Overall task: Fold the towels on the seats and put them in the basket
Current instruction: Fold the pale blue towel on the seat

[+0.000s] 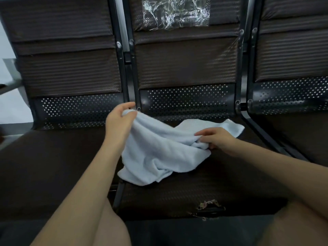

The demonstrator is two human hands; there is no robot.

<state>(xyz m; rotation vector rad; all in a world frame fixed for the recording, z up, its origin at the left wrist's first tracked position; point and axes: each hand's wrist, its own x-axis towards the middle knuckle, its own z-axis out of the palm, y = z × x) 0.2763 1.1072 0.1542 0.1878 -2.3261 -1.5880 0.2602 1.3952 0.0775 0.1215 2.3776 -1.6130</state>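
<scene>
a row of dark brown padded seats is seen from above, each back divided into quilted bands with a strip of perforated black metal at its base. at nine o'clock a pale wall (10, 107) is glimpsed past the left seat (53, 166). black metal frame bars (122, 55) are set between the seats. the left hand (119, 121) is raised near the centre, toward eleven o'clock, its thumb and fingers pinched on one lifted corner of a light blue towel (156, 153). the towel is draped crumpled over the middle seat (213, 183), one end hanging from the left hand, the far end lying flat toward two o'clock. a crinkled clear plastic sheet (175, 13) is stuck on the middle seat back at twelve o'clock. the right hand (218, 139) is laid at three o'clock of the towel, fingers curled round a bunched fold. torn upholstery (207, 206) is visible at the seat's front edge, at five o'clock. the right seat (301, 132) is cut off by the frame edge.
</scene>
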